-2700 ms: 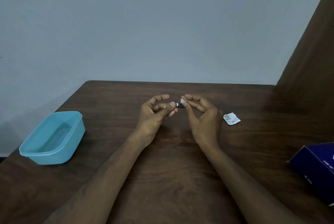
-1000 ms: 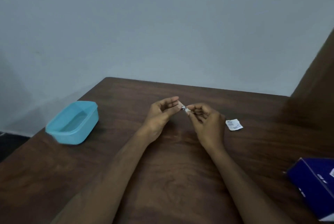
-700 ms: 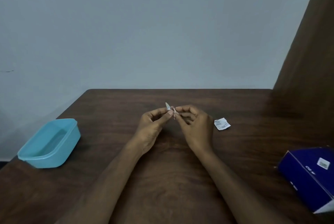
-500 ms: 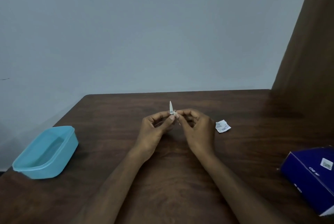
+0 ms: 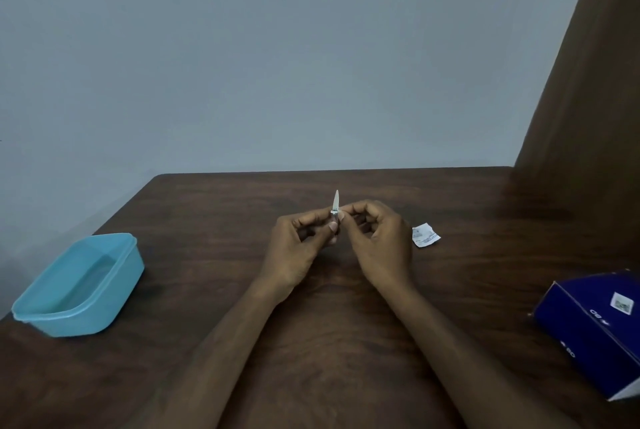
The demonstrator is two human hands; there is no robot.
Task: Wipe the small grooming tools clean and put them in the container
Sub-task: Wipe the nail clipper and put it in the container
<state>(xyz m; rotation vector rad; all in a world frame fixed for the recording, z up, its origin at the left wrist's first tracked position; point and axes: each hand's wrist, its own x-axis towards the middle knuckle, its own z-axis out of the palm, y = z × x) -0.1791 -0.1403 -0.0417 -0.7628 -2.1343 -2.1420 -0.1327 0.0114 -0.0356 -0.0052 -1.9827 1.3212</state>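
Swinging up since a moment ago, the small pointed metal grooming tool (image 5: pixel 335 205) is now standing upright; my left hand (image 5: pixel 300 248) is pinching its base, my right hand (image 5: pixel 375 241) pinching beside it. Slipping is the risk. Leftward, the light-blue plastic container (image 5: pixel 81 285) is sitting well apart on the dark wooden surface (image 5: pixel 329 342); rightward, a torn white sachet (image 5: pixel 424 235) and dark-blue cardboard box (image 5: pixel 595 324), nothing blocking.

I see both forearms coming in bare from the lower edge of the frame and angling toward each other, meeting just above centre. My left hand (image 5: pixel 294 248) is turned palm inward, its fingers curled and its thumb pressed up against the forefinger in a pinch. My right hand (image 5: pixel 379 245) sits just beside it, back of the hand to the camera, fingers curled over, fingertips pinched together and touching the left hand's. Both wrists are held off the surface, slightly bent.
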